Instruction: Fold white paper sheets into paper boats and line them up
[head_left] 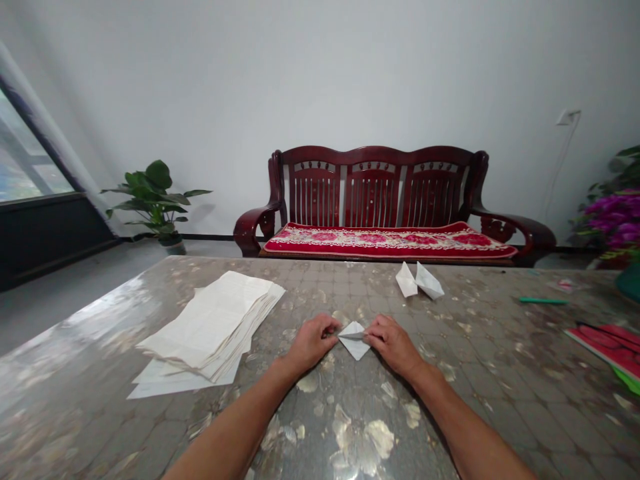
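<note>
Pinching a folded white paper diamond (354,341) on the glossy patterned table (480,380), the left hand (313,343) and right hand (395,345) close their fingers (373,335) on its sides; two white paper boats (419,281) sit beyond it, a cream paper stack (210,325) left of it.

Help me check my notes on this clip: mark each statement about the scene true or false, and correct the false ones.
The left hand and right hand both hold a small folded white paper on the table. True.

A stack of paper sheets lies to the right of the hands. False: it lies to their left in this view.

Two more folded white papers sit on the table beyond the hands. True.

The wooden bench behind the table has a bare seat. False: a red floral cushion covers it.
</note>
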The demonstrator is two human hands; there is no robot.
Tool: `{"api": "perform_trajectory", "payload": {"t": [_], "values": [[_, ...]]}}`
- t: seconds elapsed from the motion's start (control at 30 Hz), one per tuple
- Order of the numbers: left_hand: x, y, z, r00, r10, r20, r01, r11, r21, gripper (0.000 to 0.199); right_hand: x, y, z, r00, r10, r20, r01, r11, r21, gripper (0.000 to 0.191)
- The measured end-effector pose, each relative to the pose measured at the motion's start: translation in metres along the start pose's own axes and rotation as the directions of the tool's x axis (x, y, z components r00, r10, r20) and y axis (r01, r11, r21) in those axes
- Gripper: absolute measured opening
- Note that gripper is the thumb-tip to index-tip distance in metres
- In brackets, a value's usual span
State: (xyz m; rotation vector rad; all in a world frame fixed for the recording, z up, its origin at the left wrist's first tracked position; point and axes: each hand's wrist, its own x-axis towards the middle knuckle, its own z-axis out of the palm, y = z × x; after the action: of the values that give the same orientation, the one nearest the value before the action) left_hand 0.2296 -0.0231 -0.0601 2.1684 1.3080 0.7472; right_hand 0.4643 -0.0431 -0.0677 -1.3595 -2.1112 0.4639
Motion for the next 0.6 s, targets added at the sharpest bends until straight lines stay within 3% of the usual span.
{"api": "perform_trajectory", "payload": {"t": [0.13, 0.6], "values": [[-0.001, 0.010, 0.002, 0.997, 0.070, -0.028, -0.070, 0.997, 0.012, 0.004, -0.001, 0.000, 0.001, 1.000, -0.017, 0.004, 0.017, 0.999, -0.032, 0.019], [0.000, 0.017, 0.006, 0.996, -0.046, -0.072, 0.059, 0.977, 0.206, 0.019, -0.001, -0.007, -0.003, 0.994, 0.097, -0.054, -0.105, 0.978, -0.182, 0.021]]}}
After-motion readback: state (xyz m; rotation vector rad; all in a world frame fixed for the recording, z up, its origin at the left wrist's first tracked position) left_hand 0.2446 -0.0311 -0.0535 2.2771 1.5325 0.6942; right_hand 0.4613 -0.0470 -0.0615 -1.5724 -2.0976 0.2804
